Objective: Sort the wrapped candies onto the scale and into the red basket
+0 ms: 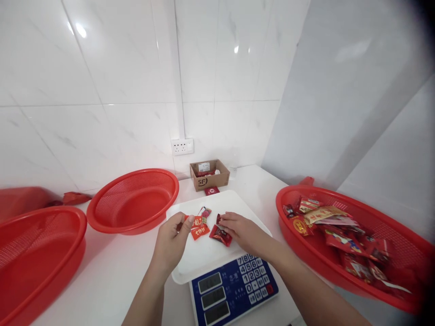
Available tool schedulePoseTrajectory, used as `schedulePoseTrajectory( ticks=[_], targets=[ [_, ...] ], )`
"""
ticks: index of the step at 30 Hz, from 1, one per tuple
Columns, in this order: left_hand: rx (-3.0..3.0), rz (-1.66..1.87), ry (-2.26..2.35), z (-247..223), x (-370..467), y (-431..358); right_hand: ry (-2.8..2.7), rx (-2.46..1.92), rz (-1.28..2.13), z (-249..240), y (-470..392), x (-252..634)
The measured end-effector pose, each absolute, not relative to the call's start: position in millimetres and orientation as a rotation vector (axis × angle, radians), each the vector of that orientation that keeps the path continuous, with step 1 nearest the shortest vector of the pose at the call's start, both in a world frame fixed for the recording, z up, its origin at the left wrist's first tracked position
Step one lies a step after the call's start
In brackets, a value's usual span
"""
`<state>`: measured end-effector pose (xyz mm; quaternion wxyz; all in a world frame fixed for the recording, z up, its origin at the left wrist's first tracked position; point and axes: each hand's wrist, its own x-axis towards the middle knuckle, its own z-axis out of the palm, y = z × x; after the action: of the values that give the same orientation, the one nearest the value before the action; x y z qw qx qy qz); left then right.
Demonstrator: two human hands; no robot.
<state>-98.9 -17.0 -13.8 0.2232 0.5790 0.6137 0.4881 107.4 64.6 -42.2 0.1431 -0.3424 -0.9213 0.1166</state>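
Observation:
My left hand (171,242) pinches the corner of an orange-red snack packet (197,222) over the white tray (193,262) of a digital scale (234,285). Just below it lies another orange-red packet (200,232), and a small multicoloured packet (204,212) sits behind. My right hand (242,231) has its fingers closed at a dark red snack packet (219,219), partly covering it. A second dark red packet (220,235) lies against those fingertips on the tray. The scale's dark displays show no readable figures.
To the right, a red basket (283,224) holds several wrapped snacks. Two red baskets stand at left, one farther back (132,199) and one nearer (50,253). A cardboard box (212,182) with red packets is behind the tray, below a wall socket (182,146).

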Motion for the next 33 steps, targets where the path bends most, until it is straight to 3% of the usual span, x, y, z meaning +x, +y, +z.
schedulePoseTrajectory(
  ticks=[15, 24, 33],
  targets=[
    [1.623, 1.370, 1.698, -14.3, -98.8, -17.3, -2.574, -1.073, 0.421, -47.8, 75.4, 100.0],
    [1.626, 1.371, 1.712, -13.7, -100.9, -16.3, -2.697, -0.764, 0.603, -34.1, 43.0, 105.3],
    [1.625, 1.355, 1.698, -13.9, -99.4, -16.0, -2.655, -0.939, 0.246, -48.1, 48.2, 100.2]
  ],
)
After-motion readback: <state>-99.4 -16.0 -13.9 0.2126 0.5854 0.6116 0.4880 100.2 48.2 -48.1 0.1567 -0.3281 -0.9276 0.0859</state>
